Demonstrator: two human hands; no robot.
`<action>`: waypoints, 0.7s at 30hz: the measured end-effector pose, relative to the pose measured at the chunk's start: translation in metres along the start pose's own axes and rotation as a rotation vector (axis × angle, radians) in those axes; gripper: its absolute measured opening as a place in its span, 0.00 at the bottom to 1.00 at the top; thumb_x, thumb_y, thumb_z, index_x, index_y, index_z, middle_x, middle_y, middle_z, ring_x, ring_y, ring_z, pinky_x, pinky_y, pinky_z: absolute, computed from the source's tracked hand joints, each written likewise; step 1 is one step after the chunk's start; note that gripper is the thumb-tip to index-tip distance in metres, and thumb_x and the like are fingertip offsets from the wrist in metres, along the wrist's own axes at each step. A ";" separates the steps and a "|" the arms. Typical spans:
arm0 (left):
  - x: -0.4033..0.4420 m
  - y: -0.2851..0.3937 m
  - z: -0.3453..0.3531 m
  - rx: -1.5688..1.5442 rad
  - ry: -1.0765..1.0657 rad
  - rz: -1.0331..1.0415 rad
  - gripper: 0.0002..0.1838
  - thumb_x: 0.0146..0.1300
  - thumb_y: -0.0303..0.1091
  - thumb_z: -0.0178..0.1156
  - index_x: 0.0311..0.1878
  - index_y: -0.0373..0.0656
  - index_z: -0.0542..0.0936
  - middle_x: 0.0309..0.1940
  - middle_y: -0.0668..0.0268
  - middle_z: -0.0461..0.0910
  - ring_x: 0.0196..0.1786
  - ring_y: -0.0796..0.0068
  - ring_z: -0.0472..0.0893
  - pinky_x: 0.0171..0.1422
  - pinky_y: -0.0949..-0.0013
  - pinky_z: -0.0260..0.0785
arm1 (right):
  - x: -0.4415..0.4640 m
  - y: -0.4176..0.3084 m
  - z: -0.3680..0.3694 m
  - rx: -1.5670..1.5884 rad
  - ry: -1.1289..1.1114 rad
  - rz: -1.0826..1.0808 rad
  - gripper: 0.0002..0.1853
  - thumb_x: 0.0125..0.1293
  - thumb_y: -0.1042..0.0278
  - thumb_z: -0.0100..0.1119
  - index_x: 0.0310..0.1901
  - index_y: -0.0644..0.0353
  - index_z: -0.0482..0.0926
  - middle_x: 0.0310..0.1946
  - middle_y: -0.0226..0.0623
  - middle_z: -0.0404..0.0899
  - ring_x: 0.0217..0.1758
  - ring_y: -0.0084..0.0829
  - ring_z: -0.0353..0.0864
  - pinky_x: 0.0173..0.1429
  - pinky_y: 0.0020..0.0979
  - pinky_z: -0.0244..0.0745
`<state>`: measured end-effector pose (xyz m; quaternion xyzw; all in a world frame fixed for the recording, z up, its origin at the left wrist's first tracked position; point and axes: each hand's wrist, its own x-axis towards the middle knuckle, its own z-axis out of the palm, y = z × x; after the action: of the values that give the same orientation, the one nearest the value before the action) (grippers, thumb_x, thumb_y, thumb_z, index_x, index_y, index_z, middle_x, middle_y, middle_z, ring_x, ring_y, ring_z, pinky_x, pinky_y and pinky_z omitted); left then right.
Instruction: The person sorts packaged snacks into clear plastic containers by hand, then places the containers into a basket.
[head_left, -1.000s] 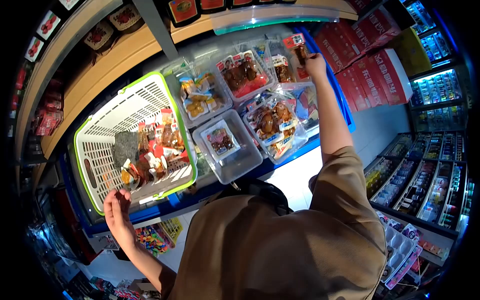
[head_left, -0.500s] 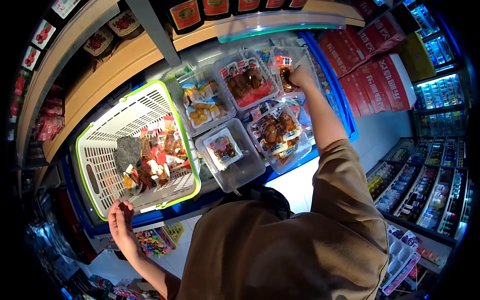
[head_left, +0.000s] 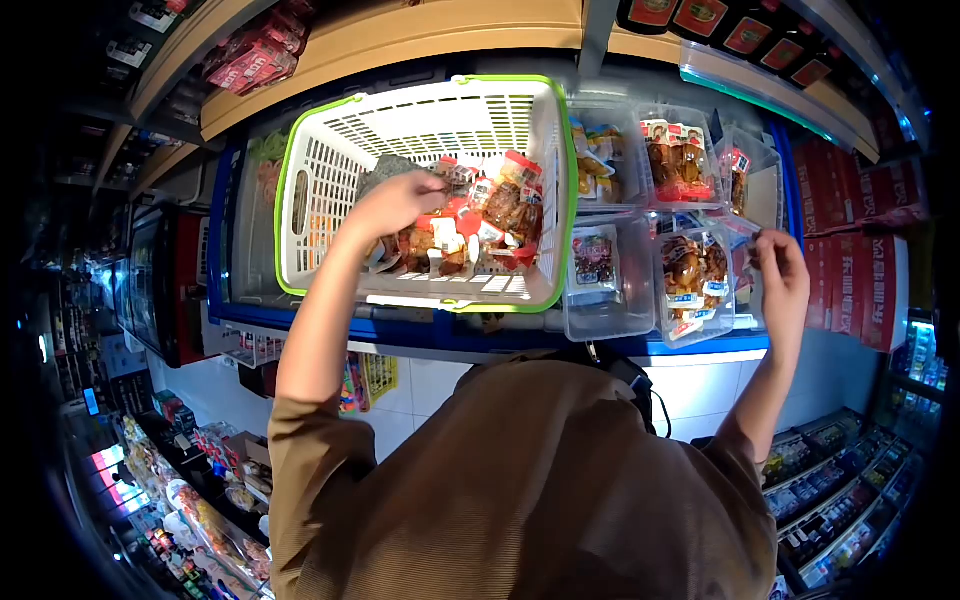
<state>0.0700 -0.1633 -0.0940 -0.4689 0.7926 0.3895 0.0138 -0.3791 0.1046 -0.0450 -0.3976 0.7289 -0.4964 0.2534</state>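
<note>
A white slotted basket [head_left: 300, 255] with a lime-green rim holds several shiny snack packets [head_left: 515, 200] and a dark grey piece. Inside its opening, my left hand [head_left: 395, 208] hangs over the packets with fingertips pressed together; whatever they pinch is hidden. My right hand [head_left: 783, 275] hovers with loosely curled fingers, thumb apart, beside a clear tub of brown vacuum-packed food [head_left: 693, 275]. Left of that tub stands a clear tub [head_left: 625, 318] with one flat packet in it. Behind are a tub of red-labelled packets [head_left: 678, 165] and a half-hidden clear tub [head_left: 765, 190].
The basket and tubs stand on a blue-edged chest [head_left: 400, 328]. A wooden shelf [head_left: 400, 40] with jars runs behind it. Red cartons [head_left: 850, 290] are stacked at the right, and goods racks [head_left: 850, 490] line the floor there.
My view has swung left. My right hand has come out of the far right tub, back toward me. My left hand has gone from the basket's near corner to over the packets inside.
</note>
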 end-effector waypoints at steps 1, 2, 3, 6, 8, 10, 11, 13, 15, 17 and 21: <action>0.019 0.006 0.007 0.078 -0.060 0.004 0.23 0.64 0.42 0.62 0.57 0.36 0.79 0.48 0.54 0.84 0.51 0.63 0.82 0.57 0.66 0.72 | -0.012 -0.004 0.004 -0.016 -0.014 -0.021 0.10 0.72 0.66 0.59 0.47 0.64 0.78 0.35 0.26 0.77 0.38 0.17 0.72 0.43 0.20 0.68; 0.039 0.012 0.014 0.158 -0.120 0.012 0.24 0.62 0.43 0.63 0.56 0.37 0.79 0.48 0.52 0.84 0.51 0.60 0.83 0.57 0.65 0.72 | -0.023 -0.007 0.009 -0.017 -0.020 -0.017 0.10 0.72 0.67 0.59 0.47 0.64 0.78 0.35 0.26 0.77 0.38 0.17 0.72 0.44 0.20 0.68; 0.065 0.004 0.031 0.201 -0.107 0.005 0.25 0.59 0.45 0.63 0.56 0.39 0.80 0.47 0.51 0.84 0.51 0.57 0.83 0.58 0.63 0.73 | -0.035 -0.010 0.013 -0.020 -0.022 -0.009 0.10 0.72 0.67 0.59 0.47 0.64 0.78 0.35 0.26 0.77 0.39 0.17 0.72 0.44 0.20 0.68; 0.101 0.018 0.059 0.173 0.070 0.063 0.24 0.55 0.42 0.63 0.52 0.37 0.80 0.45 0.48 0.83 0.49 0.51 0.83 0.55 0.58 0.73 | -0.060 -0.023 0.023 0.071 -0.039 0.074 0.09 0.72 0.69 0.59 0.47 0.64 0.78 0.35 0.26 0.77 0.40 0.17 0.73 0.46 0.21 0.70; 0.141 -0.013 0.088 -0.183 0.046 0.068 0.20 0.52 0.36 0.65 0.48 0.36 0.82 0.39 0.51 0.85 0.44 0.58 0.84 0.53 0.63 0.73 | -0.073 -0.022 0.025 0.075 -0.043 0.083 0.09 0.72 0.69 0.59 0.48 0.65 0.78 0.35 0.26 0.77 0.40 0.17 0.74 0.47 0.21 0.70; 0.129 0.014 0.076 -0.138 -0.021 0.026 0.18 0.52 0.33 0.65 0.47 0.36 0.80 0.38 0.57 0.84 0.42 0.65 0.82 0.51 0.66 0.72 | -0.083 -0.022 0.026 0.127 -0.041 0.108 0.09 0.72 0.69 0.59 0.48 0.65 0.78 0.36 0.26 0.77 0.39 0.17 0.74 0.47 0.21 0.70; 0.123 0.025 0.072 -0.112 -0.057 0.005 0.18 0.53 0.31 0.65 0.47 0.36 0.79 0.38 0.59 0.84 0.41 0.68 0.82 0.50 0.68 0.72 | -0.088 -0.022 0.026 0.154 -0.038 0.123 0.09 0.72 0.69 0.59 0.48 0.65 0.78 0.36 0.26 0.78 0.39 0.17 0.74 0.47 0.21 0.71; 0.122 0.024 0.064 -0.201 -0.223 0.080 0.11 0.55 0.32 0.67 0.40 0.39 0.82 0.31 0.65 0.82 0.36 0.75 0.78 0.45 0.70 0.71 | -0.095 -0.023 0.028 0.210 -0.057 0.135 0.09 0.72 0.71 0.58 0.49 0.66 0.77 0.37 0.29 0.80 0.41 0.19 0.77 0.49 0.22 0.73; 0.094 0.044 0.045 -0.021 -0.150 0.033 0.11 0.58 0.35 0.67 0.39 0.39 0.83 0.29 0.63 0.83 0.34 0.74 0.78 0.43 0.69 0.70 | -0.099 -0.022 0.033 0.318 -0.099 0.161 0.09 0.72 0.72 0.57 0.49 0.66 0.77 0.37 0.30 0.81 0.41 0.20 0.79 0.50 0.23 0.74; 0.077 0.037 0.033 0.032 -0.006 0.119 0.13 0.61 0.39 0.67 0.41 0.38 0.83 0.31 0.61 0.84 0.33 0.72 0.79 0.43 0.68 0.70 | -0.097 -0.020 0.042 0.337 -0.164 0.143 0.08 0.72 0.74 0.56 0.49 0.66 0.77 0.38 0.32 0.82 0.42 0.20 0.80 0.50 0.24 0.75; 0.018 0.058 -0.002 0.080 0.301 0.183 0.12 0.65 0.36 0.62 0.47 0.41 0.84 0.36 0.54 0.85 0.38 0.59 0.85 0.45 0.62 0.74 | -0.090 -0.048 0.073 0.263 -0.258 0.158 0.07 0.71 0.72 0.58 0.47 0.64 0.78 0.38 0.31 0.82 0.42 0.20 0.80 0.49 0.23 0.74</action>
<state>0.0170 -0.1633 -0.0649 -0.4469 0.8400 0.2826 -0.1221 -0.2576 0.1326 -0.0308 -0.3629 0.6483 -0.5107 0.4326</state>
